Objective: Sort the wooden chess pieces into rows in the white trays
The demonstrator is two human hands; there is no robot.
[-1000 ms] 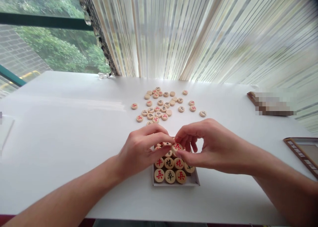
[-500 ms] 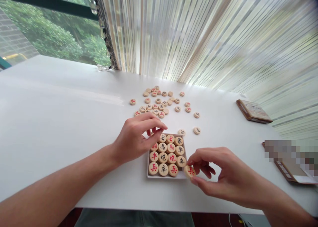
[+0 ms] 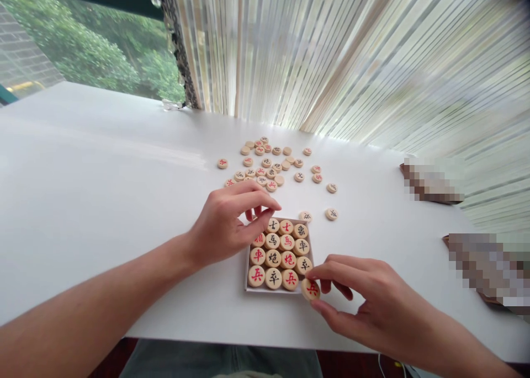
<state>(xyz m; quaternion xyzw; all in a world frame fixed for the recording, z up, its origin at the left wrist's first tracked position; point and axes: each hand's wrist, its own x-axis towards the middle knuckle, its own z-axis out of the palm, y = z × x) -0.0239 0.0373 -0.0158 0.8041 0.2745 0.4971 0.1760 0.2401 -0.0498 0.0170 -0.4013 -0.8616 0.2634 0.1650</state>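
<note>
Game piece (image 3: 310,291) with a red character was at the near right corner of the shallow box (image 3: 265,291), overlapping the rim from where I stood. Couldn't tell if it touched the box. Right hand (image 3: 366,295) had it: grip pinching it at the edge, thumb on the near side, forefinger on the far side, character facing up.

Left hand (image 3: 232,218) was over the box's far left corner, hiding part of the top row. Its grip had thumb and forefinger tips close together; couldn't tell if they met.

Boxed pieces (image 3: 273,257) sat in rows, red and black characters up. Nearest row showed three, next to the pinched one.

Loose pieces (image 3: 271,172) lay scattered on the white surface (image 3: 124,201) beyond the box, some blank side up. Two more (image 3: 331,214) sat just past its far right corner, apart from each other.

Two flat brown-edged items, pixelated, lay well off to the right. Striped curtain (image 3: 277,52) behind, window (image 3: 95,41) with greenery at far left.
</note>
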